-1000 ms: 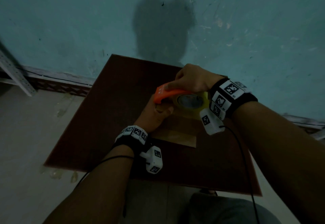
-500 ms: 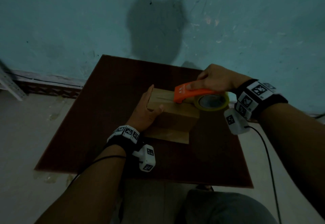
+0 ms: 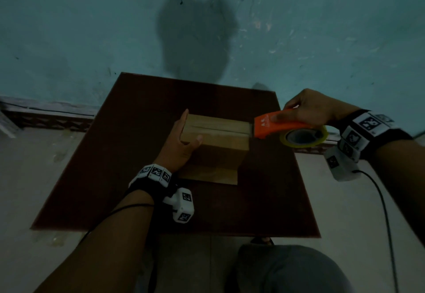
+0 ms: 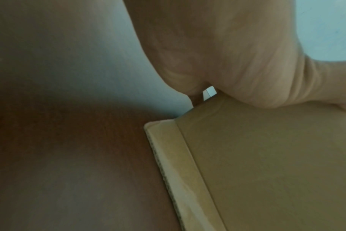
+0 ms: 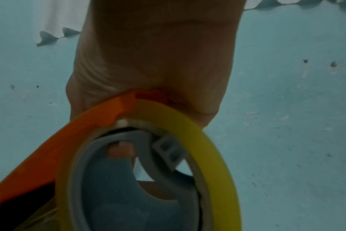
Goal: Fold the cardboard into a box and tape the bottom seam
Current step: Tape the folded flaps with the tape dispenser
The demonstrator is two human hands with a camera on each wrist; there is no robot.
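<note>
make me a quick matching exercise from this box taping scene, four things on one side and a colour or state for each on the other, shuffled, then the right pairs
Things
1. tape dispenser
2. tape roll
3. left hand
4. table

Colours or states
A. dark reddish brown, bearing the box
B. yellow, mounted in the dispenser
C. orange, gripped by the right hand at the right end of the box's top seam
D. fingers straight, pressed flat on the box's left side

Pairs: 1-C, 2-B, 3-D, 4-A
</note>
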